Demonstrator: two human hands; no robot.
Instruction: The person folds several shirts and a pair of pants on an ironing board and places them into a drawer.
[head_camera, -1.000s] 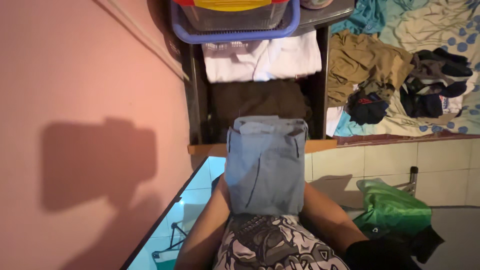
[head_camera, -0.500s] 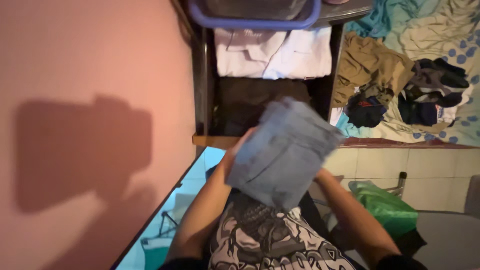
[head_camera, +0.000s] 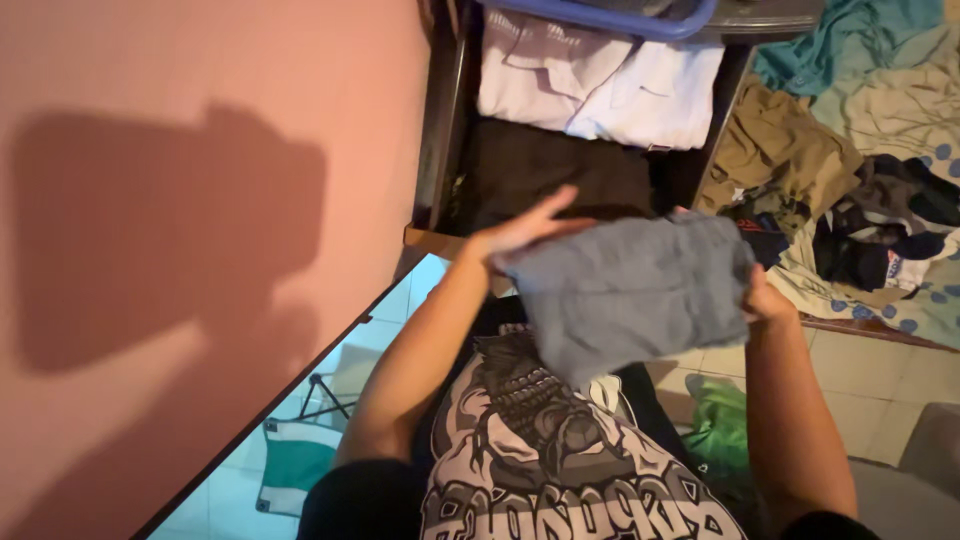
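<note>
Both hands hold up a folded blue-grey cloth (head_camera: 632, 290) in front of the person's chest, above a black shirt with a grey and white print (head_camera: 560, 450). The left hand (head_camera: 525, 232) lies flat on the cloth's upper left edge with its fingers spread out straight — it presses, it does not pinch. The right hand (head_camera: 765, 300) is at the cloth's right edge and is mostly hidden behind it, so I cannot tell if it is closed or open.

Just past the cloth is a dark shelf unit (head_camera: 450, 130). A stack of white folded clothes (head_camera: 600, 85) sits on its upper shelf, and dark brown folded clothes (head_camera: 560, 170) lie on the shelf below. The cloth covers part of the lower shelf's front edge. A blue basket rim (head_camera: 610, 17) shows on top of the unit.

To the right is a bed (head_camera: 900, 110) with a messy pile — a tan garment (head_camera: 780, 155), dark clothes (head_camera: 880, 230) and a teal cloth (head_camera: 840, 40).

A pink wall (head_camera: 200, 200) fills the left side. A green plastic bag (head_camera: 722, 430) lies on the tiled floor (head_camera: 900, 375) near the right arm.
</note>
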